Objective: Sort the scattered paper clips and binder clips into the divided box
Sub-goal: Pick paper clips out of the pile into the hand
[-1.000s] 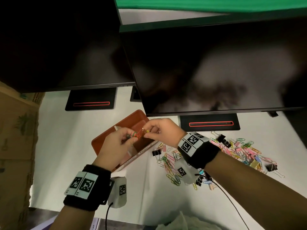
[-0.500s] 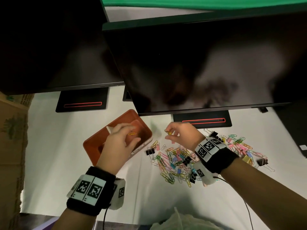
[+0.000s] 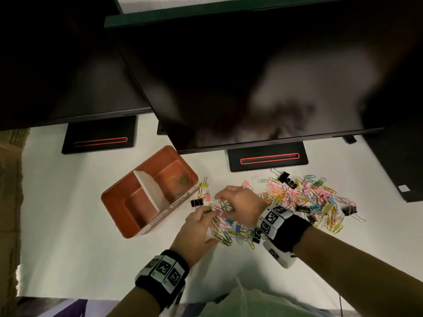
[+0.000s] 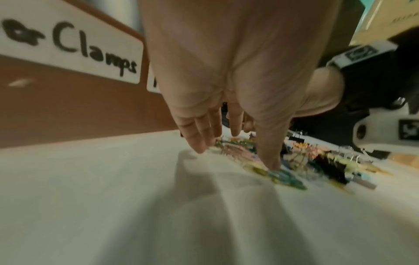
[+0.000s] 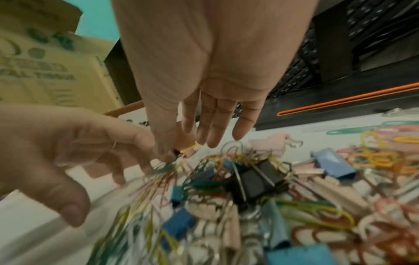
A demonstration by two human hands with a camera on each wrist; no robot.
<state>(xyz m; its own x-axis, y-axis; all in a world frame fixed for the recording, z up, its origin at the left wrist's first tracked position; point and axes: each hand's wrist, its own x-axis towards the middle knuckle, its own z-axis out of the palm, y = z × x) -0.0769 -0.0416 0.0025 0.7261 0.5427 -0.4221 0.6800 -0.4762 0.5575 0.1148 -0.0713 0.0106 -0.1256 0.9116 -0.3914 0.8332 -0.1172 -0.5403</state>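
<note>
Reaching down over the white table [image 3: 68, 213], I am working at the left fringe of the clip pile. On the far left a cardboard carton [image 3: 9, 191] is standing past the table's edge, and bare table is lying open between it and the divided box [image 3: 119, 216], as well as along the near side in front of my wrists. The box is sitting at a slant, its near long wall just beside the pile; a white divider [image 3: 151, 191] is splitting it. The left compartment is showing only its orange floor, while the right one is holding a yellow paper clip [image 3: 171, 178] and a few green paper clips [image 3: 184, 180]. A label on its wall is reading "Clamps" [image 4: 95, 52].

My left hand [image 3: 194, 232] is hovering low with fingers loosely extended, the tips touching the clips at the pile's edge; whether they are pinching one I cannot tell. My right hand [image 3: 240, 204] is just to its right, fingers relaxed and pointing down, thumb and forefinger meeting at a tangle of paper clips [image 5: 167, 170], though the blur is hiding any real grip.

Further right the scattered paper clips [image 3: 286, 197] and binder clips [image 3: 328, 208] are spreading toward the monitor base [image 3: 267, 156] at the far side, leaving little room there.
</note>
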